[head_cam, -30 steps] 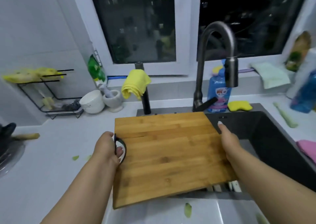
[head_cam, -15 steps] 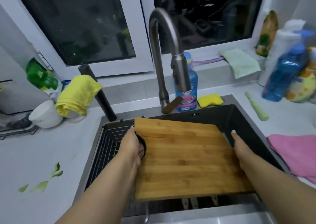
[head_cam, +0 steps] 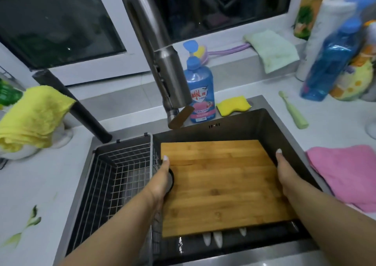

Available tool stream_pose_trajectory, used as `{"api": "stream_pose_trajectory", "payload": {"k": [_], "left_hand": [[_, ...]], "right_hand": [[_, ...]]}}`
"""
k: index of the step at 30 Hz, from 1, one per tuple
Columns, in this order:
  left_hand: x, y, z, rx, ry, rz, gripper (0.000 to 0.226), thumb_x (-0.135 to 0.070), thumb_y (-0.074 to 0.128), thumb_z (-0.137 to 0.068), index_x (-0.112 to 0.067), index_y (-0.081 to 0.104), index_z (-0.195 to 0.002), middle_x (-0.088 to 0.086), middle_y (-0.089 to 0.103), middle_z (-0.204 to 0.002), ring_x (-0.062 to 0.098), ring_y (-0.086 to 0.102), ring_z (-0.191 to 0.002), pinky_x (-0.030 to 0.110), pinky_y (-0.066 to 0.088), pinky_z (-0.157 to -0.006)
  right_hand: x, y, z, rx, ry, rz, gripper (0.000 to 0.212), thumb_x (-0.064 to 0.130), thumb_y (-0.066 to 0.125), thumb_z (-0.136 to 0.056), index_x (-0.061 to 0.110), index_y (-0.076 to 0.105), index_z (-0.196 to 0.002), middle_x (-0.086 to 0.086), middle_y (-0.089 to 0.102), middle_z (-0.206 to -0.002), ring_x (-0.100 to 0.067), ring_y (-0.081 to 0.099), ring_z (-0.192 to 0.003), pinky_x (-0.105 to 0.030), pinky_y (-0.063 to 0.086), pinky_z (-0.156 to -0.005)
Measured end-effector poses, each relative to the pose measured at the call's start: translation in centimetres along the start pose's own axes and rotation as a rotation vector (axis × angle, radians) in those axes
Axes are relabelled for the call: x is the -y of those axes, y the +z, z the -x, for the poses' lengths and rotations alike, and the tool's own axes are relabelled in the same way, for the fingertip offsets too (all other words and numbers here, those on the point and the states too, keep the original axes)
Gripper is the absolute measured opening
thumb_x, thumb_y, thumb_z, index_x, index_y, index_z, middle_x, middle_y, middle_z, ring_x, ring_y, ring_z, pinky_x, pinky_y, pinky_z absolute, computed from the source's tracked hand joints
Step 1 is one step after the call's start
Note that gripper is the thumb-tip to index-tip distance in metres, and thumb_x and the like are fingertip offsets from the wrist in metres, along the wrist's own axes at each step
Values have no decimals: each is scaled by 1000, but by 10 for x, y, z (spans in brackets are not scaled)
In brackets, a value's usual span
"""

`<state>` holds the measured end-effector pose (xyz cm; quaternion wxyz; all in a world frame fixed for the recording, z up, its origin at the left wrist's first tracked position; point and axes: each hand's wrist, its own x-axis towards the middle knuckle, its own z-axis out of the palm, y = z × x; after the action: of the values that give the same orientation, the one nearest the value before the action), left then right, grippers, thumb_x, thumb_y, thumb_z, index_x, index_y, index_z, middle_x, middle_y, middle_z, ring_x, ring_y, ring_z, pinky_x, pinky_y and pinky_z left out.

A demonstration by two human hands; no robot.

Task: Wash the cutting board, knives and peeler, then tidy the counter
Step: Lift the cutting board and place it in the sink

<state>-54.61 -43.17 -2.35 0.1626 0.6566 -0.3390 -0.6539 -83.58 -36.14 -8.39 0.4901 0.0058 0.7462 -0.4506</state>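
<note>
I note both hands grasping cutting board [head_cam: 221,186] edges: left hand [head_cam: 162,181] nine o'clock, right hand [head_cam: 284,170] three o'clock. Risk: board dropping onto white handles [head_cam: 216,238] beneath, six o'clock.

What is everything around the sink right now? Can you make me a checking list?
Surface: white counter with green peel scraps.
Job's things: wooden cutting board held over the dark sink; pale handles peek out beneath it.
Clutter: yellow sponge, blue soap bottle, pink cloth, yellow cloth, wire basket.
Grippers: left hand and right hand hold the board's side edges.
Cables: nothing seen.
Surroundings: steel tap, dark window.
</note>
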Motion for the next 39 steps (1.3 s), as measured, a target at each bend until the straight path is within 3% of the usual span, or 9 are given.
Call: {"api": "stream_pose_trajectory", "payload": {"k": [2,9,13,19,24,29,35,37,39], "left_hand": [[4,8,-9,-21,-18,-11,63,-74,21,-88,-26,61,-95,6,66,-93,27,62,-88,41,44,-80],[41,17,-71,-146,-83,112,116,-103,26,-45,-21,64,-118,16,67,-111,36,62,-100,56,46,-94],[47,22,-79,-121,-111,151,73,-73,19,-90,-15,63,-93,15,64,-90,29,58,-82,38,45,-70],[74,27,-107,-132,-134,194,75,-70,14,-92,-13,64,-91,18,65,-88,31,59,-82,37,45,-65],[88,28,-120,-115,-194,216,82,-75,16,-89,-12,68,-100,19,68,-97,33,61,-92,45,47,-82],[85,24,-118,-124,-222,136,79,-77,22,-87,-15,65,-108,21,65,-109,38,59,-103,54,44,-96],[143,0,-219,-223,-145,-50,120,-104,34,-33,-26,63,-121,10,64,-121,37,59,-109,55,42,-99],[140,5,-236,-209,-79,-69,121,-105,38,-32,-28,60,-124,6,62,-127,34,59,-113,53,43,-100],[100,22,-195,-199,-15,-112,104,-95,45,-57,-23,54,-131,7,57,-135,34,54,-119,49,39,-105]], "right_hand": [[-3,1,-1,-9,16,13,89,77,33,-83,16,32,-148,-13,36,-148,-35,37,-132,-49,27,-113],[-17,8,-24,-43,61,103,81,68,31,-91,10,30,-147,-16,32,-149,-36,32,-135,-47,24,-112],[-17,13,-37,-72,134,161,86,71,31,-88,7,32,-146,-19,34,-146,-38,34,-133,-49,25,-111],[-23,19,-58,3,177,260,82,70,23,-91,6,40,-141,-21,45,-137,-38,44,-124,-47,32,-105],[-60,12,-111,0,158,305,109,92,27,-65,11,53,-132,-18,53,-130,-37,51,-117,-49,37,-105],[-107,17,-183,-65,160,511,145,106,16,-30,18,41,-143,-13,43,-143,-38,42,-128,-53,33,-107],[-37,69,-55,92,-30,675,80,69,18,-92,10,51,-134,-15,47,-140,-32,44,-128,-36,33,-105],[-25,77,-42,146,-91,694,72,62,18,-96,9,55,-127,-12,54,-128,-31,48,-120,-35,34,-101],[-17,82,-37,183,-212,726,61,54,20,-99,9,60,-100,-8,58,-100,-29,53,-98,-33,40,-95]]}}
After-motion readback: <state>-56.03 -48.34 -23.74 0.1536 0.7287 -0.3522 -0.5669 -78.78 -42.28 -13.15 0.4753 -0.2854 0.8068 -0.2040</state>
